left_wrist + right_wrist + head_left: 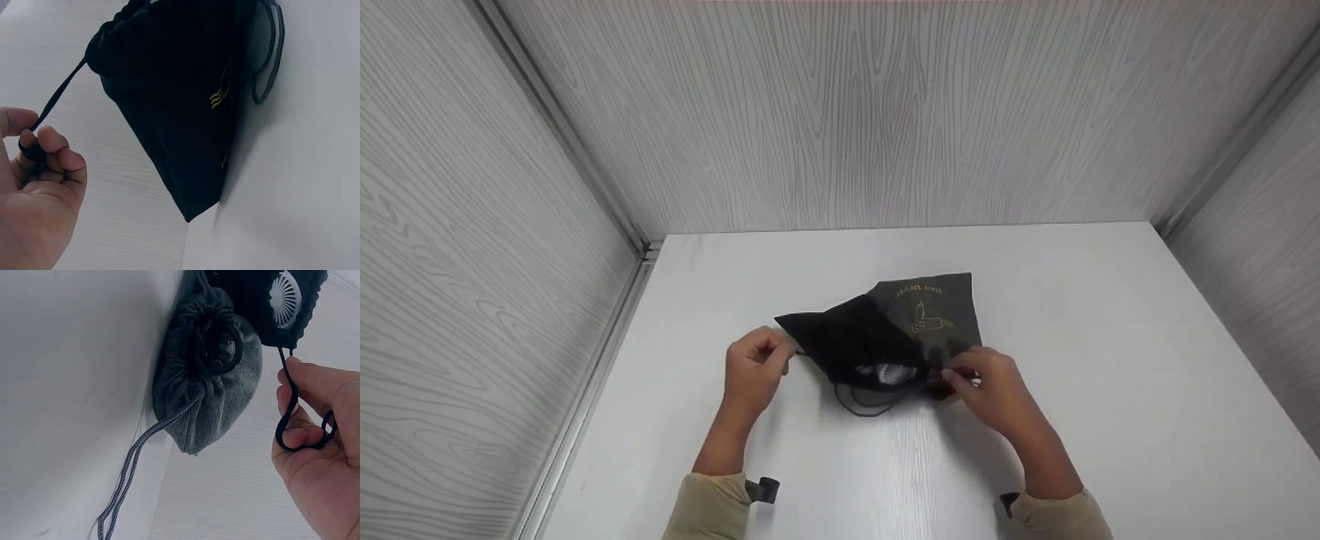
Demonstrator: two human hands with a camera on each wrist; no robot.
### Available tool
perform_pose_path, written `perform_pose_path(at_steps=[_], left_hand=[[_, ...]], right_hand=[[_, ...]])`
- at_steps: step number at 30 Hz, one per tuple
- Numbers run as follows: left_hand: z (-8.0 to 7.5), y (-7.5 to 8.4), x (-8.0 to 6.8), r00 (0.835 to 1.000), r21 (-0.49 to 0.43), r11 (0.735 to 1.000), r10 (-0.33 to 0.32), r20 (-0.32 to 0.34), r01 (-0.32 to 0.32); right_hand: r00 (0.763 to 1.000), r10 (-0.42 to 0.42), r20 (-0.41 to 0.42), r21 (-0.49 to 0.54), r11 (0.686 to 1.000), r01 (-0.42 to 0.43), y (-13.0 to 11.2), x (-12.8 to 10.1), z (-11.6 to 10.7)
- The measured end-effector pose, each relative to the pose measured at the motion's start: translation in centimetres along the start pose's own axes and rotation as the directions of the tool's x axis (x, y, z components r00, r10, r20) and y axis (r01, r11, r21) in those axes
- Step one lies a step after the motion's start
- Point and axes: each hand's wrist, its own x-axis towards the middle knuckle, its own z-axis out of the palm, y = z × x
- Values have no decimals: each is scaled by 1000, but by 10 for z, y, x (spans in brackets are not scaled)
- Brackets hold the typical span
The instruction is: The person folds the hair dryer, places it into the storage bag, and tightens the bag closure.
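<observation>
White surface [1110, 337], walled on three sides by grey wood-grain panels [885, 112]. All positions below are given relative to the black pouch.

Black pouch [851, 341] lies flat near the middle of the surface, its gathered mouth toward the person. A grey pouch [930, 311] with a gold printed drawing lies partly under it, on its right and far side; the right wrist view shows the grey pouch [211, 377] bunched shut at the neck, its grey cord [132, 472] trailing loose toward the person.

Left hand [754, 367], left of the black pouch, fingers curled, pinches the black drawstring [59, 95]; the string runs taut to the mouth. Right hand [994, 390], at the pouch's near right, holds a loop of the opposite black cord [292, 422] hooked round a bent finger. Judged: pulling the two ends apart cinches the mouth.

A white ribbed disc [284, 292] shows inside the mouth; what it belongs to is hidden. A reddish patch under the right hand cannot be made out. Gold lettering too small to read surely.
</observation>
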Motion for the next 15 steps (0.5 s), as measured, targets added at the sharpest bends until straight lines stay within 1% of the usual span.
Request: perform_pose_path(at_steps=[4, 8, 15], left_hand=[[-9, -3, 0, 999, 30, 999, -35, -25, 35], [-17, -5, -1, 997, 40, 997, -65, -47, 67], [-26, -9, -4, 992, 80, 989, -117, -48, 121]], right_hand=[[1000, 3, 7, -9, 1000, -3, 6, 0, -5], [1000, 21, 16, -33, 999, -20, 14, -1, -11], [999, 44, 9, -57, 997, -44, 29, -9, -24]])
